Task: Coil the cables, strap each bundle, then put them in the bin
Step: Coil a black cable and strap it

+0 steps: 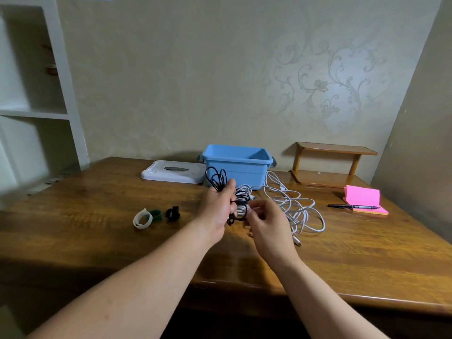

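Black cable [216, 178]: unstrapped bundle, held above desk [97, 241]. Risk: straps [156, 215] lie well left; reaching frees one hand, loops may spring apart. Left hand [217, 209] clenched round bundle's middle, loops poking above thumb; right hand [266, 221] pinching lower strand; white cable [300, 211] behind could snag.

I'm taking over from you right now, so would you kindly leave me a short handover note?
Left hand grips the partly coiled black cable. Right hand is at the coil; hold unclear. White cable lies tangled on the table by the blue bin, whose lid is off. The white strap, green strap and black strap lie unused on the left. Nothing strapped or binned. Left: finish coiling, strap each bundle, bin them.
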